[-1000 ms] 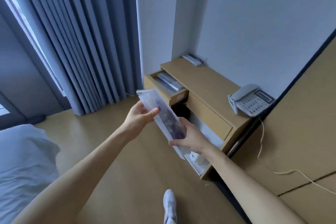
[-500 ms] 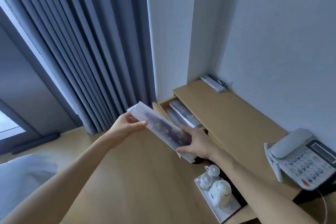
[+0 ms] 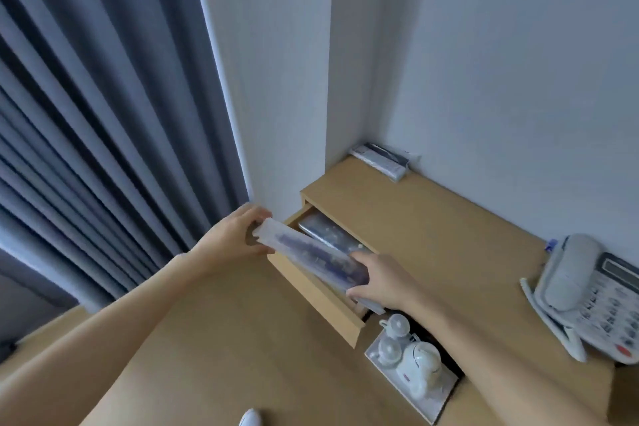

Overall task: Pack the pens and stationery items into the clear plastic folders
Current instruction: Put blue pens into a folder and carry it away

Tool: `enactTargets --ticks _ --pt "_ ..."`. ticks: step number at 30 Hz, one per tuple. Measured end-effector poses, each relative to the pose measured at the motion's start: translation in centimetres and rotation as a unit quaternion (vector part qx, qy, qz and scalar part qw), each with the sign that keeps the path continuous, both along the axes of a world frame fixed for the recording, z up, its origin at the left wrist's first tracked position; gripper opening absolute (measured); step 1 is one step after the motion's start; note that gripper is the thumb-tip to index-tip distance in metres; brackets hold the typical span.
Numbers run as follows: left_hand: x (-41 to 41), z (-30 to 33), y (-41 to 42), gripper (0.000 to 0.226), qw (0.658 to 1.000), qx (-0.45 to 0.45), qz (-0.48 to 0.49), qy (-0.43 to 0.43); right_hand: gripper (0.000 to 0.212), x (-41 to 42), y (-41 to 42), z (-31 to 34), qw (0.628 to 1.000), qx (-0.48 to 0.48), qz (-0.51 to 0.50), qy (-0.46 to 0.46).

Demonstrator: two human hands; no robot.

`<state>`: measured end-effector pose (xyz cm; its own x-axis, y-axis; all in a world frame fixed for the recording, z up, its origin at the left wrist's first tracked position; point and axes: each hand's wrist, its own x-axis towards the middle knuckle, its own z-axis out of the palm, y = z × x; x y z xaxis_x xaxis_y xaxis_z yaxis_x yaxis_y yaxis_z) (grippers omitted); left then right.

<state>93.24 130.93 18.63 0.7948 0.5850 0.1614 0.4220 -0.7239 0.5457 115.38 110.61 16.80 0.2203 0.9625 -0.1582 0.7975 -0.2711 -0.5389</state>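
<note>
Clear plastic folder [image 3: 313, 254] with dark pens inside is held over the open drawer [image 3: 316, 284] of the wooden desk [image 3: 442, 239], the left hand [image 3: 231, 239] gripping its far end and the right hand [image 3: 380, 282] curled round the near end. Another packed folder [image 3: 328, 232] is already lying in the drawer right behind it. Off to the right a phone [image 3: 587, 301] is parked on the desk, a tea set tray [image 3: 408, 360] sits on the shelf below, remotes [image 3: 383, 159] are tucked in the back corner, and grey curtains [image 3: 103, 114] hang close on the left.

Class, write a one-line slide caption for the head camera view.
Both hands, left hand and right hand, hold a filled clear plastic folder over the open drawer.
</note>
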Motion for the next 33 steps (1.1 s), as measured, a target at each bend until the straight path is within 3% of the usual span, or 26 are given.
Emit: enactTargets --ticks 2,5,7,11,15,20,28,33 --pt "1.6 -1.1 3.1 0.049 0.992 0.101 -0.077 0.023 0.038 -0.7 1.3 -0.6 0.998 -0.009 -0.046 -0.045" --pt "4.6 -2.8 6.4 0.063 0.930 0.282 -0.229 0.054 0.048 -2.1 3.1 -1.9 0.989 -0.017 -0.113 -0.091" --pt "6.3 -3.8 7.9 0.073 0.900 0.325 -0.283 0.060 0.054 -3.2 3.8 -3.0 0.981 -0.032 -0.153 -0.115" --pt "8.6 -6.0 9.6 0.075 0.873 0.339 -0.341 0.082 0.052 -4.7 4.4 -5.0 0.963 -0.025 -0.203 -0.174" --pt "10.3 -8.2 10.1 0.072 0.858 0.351 -0.365 0.084 0.077 -5.3 4.6 -6.9 0.948 0.003 -0.215 -0.233" --pt "10.9 -11.3 11.2 0.062 0.859 0.348 -0.369 0.073 0.087 -4.3 5.1 -10.3 0.951 -0.015 -0.179 -0.251" --pt "12.1 -13.9 12.2 0.064 0.859 0.345 -0.368 0.086 0.088 -2.8 6.3 -12.8 0.949 0.030 -0.159 -0.271" --pt "12.5 -15.0 13.8 0.071 0.838 0.346 -0.409 0.107 0.070 -2.7 7.7 -13.3 0.938 0.073 -0.183 -0.284"
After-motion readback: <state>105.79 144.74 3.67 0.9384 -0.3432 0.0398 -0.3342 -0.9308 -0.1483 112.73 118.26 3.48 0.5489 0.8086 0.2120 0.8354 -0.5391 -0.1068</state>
